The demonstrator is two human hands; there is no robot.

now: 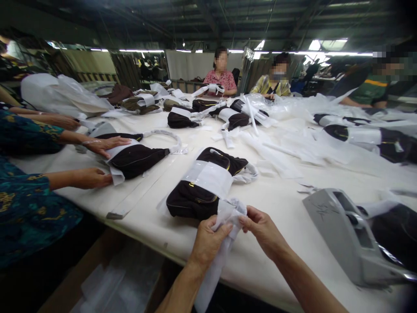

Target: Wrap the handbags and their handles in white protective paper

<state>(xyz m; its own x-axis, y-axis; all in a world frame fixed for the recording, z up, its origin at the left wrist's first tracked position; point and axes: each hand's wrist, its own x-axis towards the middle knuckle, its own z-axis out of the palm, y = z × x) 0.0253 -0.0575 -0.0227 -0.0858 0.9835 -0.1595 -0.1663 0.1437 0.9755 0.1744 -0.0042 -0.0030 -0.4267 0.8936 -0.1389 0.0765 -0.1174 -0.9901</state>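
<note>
Right in front of me a black bag [182, 201] lies on the white table, banded around its middle with a white paper sleeve [208, 176]. At its near right corner, my left hand [210, 237] pinches a strip of white wrapping paper [224, 217] between thumb and fingers. My right hand [260, 228] is closed on the same wrapping paper, just to the right. The paper appears wound about the bag's strap, and a long tail of it hangs over the table edge. Another wrapped part of the strap [249, 174] curves out on the bag's far right side.
A co-worker's hands [109, 145] rest by another black bag [140, 160] on the left. A grey tape dispenser [342, 230] stands on the right. Several wrapped bags [182, 117] and loose white sheets [276, 152] cover the far table. Other people sit across.
</note>
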